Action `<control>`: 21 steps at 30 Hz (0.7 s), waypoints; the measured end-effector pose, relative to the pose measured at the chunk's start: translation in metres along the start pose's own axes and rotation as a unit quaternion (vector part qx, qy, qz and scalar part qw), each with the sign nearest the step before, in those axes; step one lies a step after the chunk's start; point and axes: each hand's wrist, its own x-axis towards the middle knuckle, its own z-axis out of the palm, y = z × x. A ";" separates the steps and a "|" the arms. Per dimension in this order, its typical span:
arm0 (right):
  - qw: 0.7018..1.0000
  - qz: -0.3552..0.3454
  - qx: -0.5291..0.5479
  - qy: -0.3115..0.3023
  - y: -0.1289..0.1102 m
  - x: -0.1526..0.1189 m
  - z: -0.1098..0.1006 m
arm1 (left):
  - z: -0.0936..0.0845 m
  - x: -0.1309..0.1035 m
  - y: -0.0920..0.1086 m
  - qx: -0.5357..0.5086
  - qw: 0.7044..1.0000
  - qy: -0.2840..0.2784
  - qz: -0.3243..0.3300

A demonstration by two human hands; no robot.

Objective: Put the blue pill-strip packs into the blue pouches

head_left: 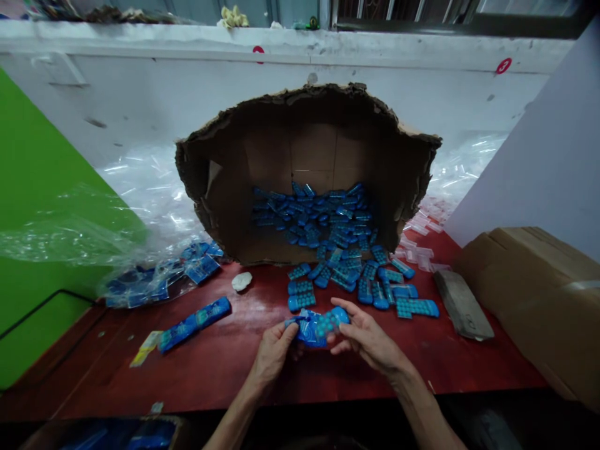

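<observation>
Over the front of the red table, my left hand (274,351) pinches the left end of a shiny blue printed packet (309,331). My right hand (368,334) has its thumb and fingers closed round a small blue case (330,320) with rows of teal dots, which lies against the packet. Whether the case is partly inside the packet, I cannot tell. Just beyond my hands, several similar blue cases (344,272) are spread on the table, spilling from a torn-open cardboard box (300,147). To the left lies a strip of blue packets (194,323).
Clear plastic bags (154,212), one with blue packets, lie at the left. A white lump (241,282) and a yellow-white wrapper (146,349) are nearer. At the right are a grey block (464,305), a closed carton (529,306) and clear plastic pieces (417,253). An open box (175,431) stands below the front edge.
</observation>
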 end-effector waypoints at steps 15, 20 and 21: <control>0.983 -0.094 -0.121 0.099 0.053 -0.001 0.001 | 0.013 -0.004 0.004 -0.264 0.951 -0.025 -0.158; 0.953 -0.138 -0.226 0.144 0.055 0.001 0.001 | 0.019 -0.005 0.005 -0.276 0.951 -0.029 -0.140; 0.965 -0.121 -0.199 0.123 0.054 0.001 0.000 | 0.020 -0.006 0.006 -0.272 0.952 -0.032 -0.133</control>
